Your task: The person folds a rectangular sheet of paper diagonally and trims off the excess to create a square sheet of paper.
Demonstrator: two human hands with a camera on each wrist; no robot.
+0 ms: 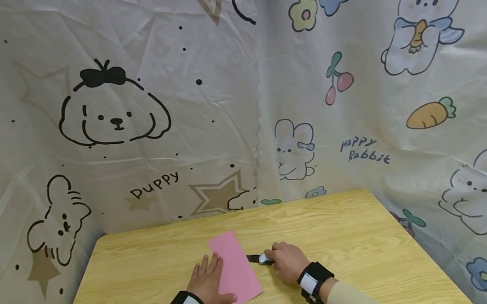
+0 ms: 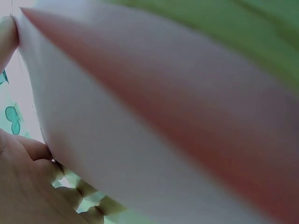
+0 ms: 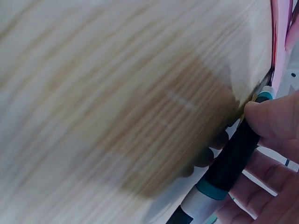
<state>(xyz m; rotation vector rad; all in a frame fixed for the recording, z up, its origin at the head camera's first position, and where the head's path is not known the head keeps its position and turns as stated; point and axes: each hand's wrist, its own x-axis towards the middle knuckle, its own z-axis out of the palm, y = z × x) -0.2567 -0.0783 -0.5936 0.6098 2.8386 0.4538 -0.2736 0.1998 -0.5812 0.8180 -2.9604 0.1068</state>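
Observation:
A pink sheet of paper (image 1: 236,268) lies on the wooden table (image 1: 343,230). My left hand (image 1: 209,281) lies flat on the sheet's left part with fingers straight, pressing it down. In the left wrist view the pink paper (image 2: 154,116) fills the frame, blurred, with the palm (image 2: 23,186) at the lower left. My right hand (image 1: 286,261) rests just right of the sheet and grips a black marker (image 1: 257,258) with white and teal bands. The right wrist view shows the marker (image 3: 231,163) pinched between thumb (image 3: 273,119) and fingers, its tip near the paper's edge (image 3: 280,46).
Cartoon-printed cloth (image 1: 238,98) with puppies and rabbits hangs behind and to both sides of the table. Bare wood stretches to the right (image 1: 369,267) and left (image 1: 128,280) of the hands. Black wrist straps sit on both forearms.

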